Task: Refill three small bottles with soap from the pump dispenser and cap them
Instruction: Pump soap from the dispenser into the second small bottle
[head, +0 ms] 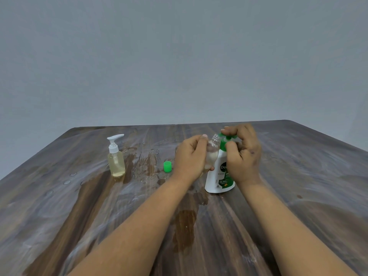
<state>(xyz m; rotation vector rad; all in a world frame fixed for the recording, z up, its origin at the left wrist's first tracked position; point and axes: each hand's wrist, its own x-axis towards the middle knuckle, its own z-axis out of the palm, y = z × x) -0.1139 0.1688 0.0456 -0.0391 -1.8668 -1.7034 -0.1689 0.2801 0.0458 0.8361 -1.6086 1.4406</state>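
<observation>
- step in hand: filling one small bottle from the pump dispenser (220,172), which stands upright on the table (298,196), right of centre in the frame.
- left hand (190,156) is curled round a small clear bottle (212,152), held off the table & tilted so its open threaded neck leans toward the green pump head (227,136). neck sits just beside the nozzle; can't tell if it's truly under the spout.
- right hand (244,150) is on the dispenser top: fingers hooked over the pump head, thumb against the green collar. looks like a press is under way or about to be, but that's a guess.
- bottle seems to have a little pale liquid low down, mostly empty, so filling looks early.
- green cap (167,166) lies on the table just left of the left hand, prob this bottle's cap.
- a clear bottle w/ white pump (116,158), holding yellowish liquid, stands further left, well apart.
- only these two small bottles show; a third isn't in view.
- next move calls for: keeping the neck right under the spout, slow full presses, bottle steady.
- risk: the neck is narrow, so soap may run down the outside. table already shows wet smears & drops, so grip may get slippery.
- after filling: cap must be picked up & screwed on.
</observation>
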